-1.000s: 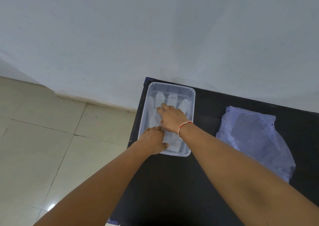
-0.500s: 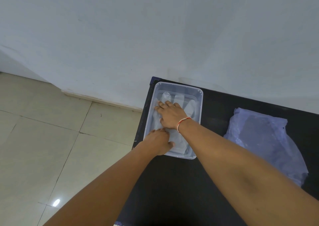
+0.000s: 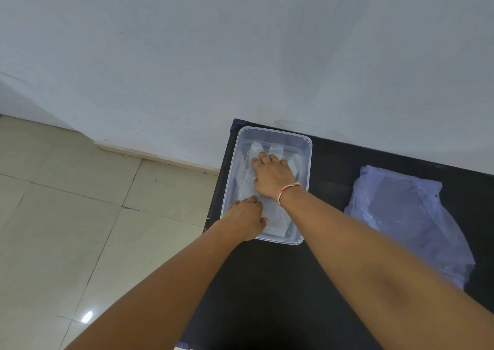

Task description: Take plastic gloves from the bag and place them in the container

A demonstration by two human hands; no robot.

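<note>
Your right hand [image 3: 272,177] has slid further up the container [image 3: 306,162] since a second ago, from mid-glove toward its finger end. You press it flat, fingers spread and gripping nothing, probably to squeeze air out so the plastic gloves [image 3: 275,224] lie level. Your left hand [image 3: 247,220] pins the cuff end at the near rim, fingers curled loosely. The gloves sit under both palms; the bag [image 3: 411,216] lies well apart on the black table [image 3: 267,296].
</note>
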